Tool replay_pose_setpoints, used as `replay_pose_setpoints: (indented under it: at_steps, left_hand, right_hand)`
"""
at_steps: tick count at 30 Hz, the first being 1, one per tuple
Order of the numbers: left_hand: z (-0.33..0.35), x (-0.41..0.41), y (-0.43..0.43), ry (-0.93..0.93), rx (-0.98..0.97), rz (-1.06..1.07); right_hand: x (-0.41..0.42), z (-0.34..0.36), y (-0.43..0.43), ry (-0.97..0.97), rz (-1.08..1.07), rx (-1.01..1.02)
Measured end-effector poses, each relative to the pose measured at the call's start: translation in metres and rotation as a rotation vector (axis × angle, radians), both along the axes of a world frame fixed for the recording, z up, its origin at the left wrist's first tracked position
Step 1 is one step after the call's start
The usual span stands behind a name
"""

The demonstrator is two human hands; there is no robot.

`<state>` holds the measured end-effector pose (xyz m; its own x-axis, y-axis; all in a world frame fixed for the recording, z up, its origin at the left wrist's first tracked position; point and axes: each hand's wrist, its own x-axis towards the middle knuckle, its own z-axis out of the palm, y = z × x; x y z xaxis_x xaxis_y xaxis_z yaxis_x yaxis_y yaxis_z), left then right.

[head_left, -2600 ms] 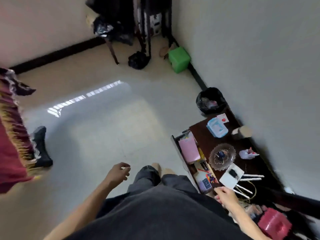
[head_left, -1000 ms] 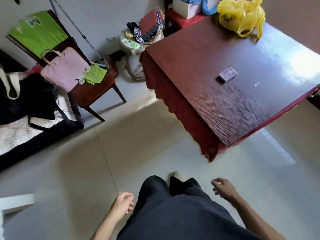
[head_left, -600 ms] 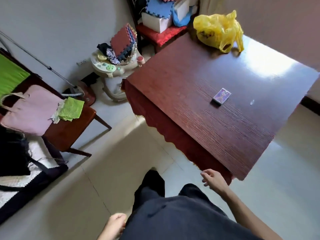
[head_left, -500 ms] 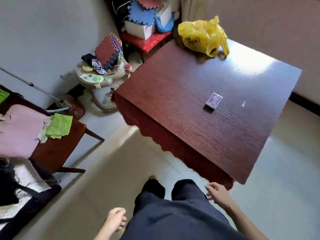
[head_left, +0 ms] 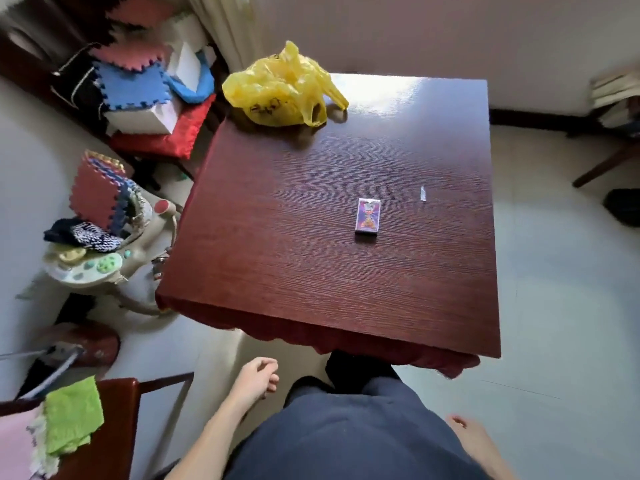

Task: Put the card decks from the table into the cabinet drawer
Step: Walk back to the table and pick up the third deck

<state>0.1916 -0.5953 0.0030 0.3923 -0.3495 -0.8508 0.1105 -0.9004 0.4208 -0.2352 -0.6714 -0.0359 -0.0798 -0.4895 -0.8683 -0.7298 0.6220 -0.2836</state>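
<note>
Card deck (head_left: pixel 369 216) flat mid-table (head_left: pixel 277 237) | yellow bag (head_left: pixel 280 95) far-left corner, contents hidden | my left hand (head_left: pixel 258 379) loosely curled, empty | right hand (head_left: pixel 465 433) unclear

Your bench (head_left: pixel 277 237) is dark red wood-grain, glossy where light hits. Card deck (head_left: pixel 368 216) looks like glossy printed card. Yellow bag (head_left: pixel 277 95) is thin crinkled plastic. Floor (head_left: pixel 561 306) is smooth tile.

Daylight falls from the far side, leaving a white glare patch on the desk (head_left: pixel 398 95) at its far edge. The near floor is dimmer. Wide-angle bending curves the edges; the upper left corner smears with blur.
</note>
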Motion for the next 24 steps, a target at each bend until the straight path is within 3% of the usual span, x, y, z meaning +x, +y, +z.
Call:
replay_pose_setpoints:
  at_steps: [10,17,24]
  left_hand:
    - [-0.013,0.046,-0.021,0.066,0.117,-0.106]
    - [0.0,0.107,-0.052,-0.018,0.071,-0.058]
    - [0.015,0.122,-0.053,-0.047,0.048,-0.033]
  right_hand:
    - [0.146,0.054,-0.132,-0.266,0.054,-0.308]
    - [0.232,0.064,-0.259,-0.088,0.101,-0.448]
    - [0.286,0.049,-0.313,0.076,0.263,-0.45]
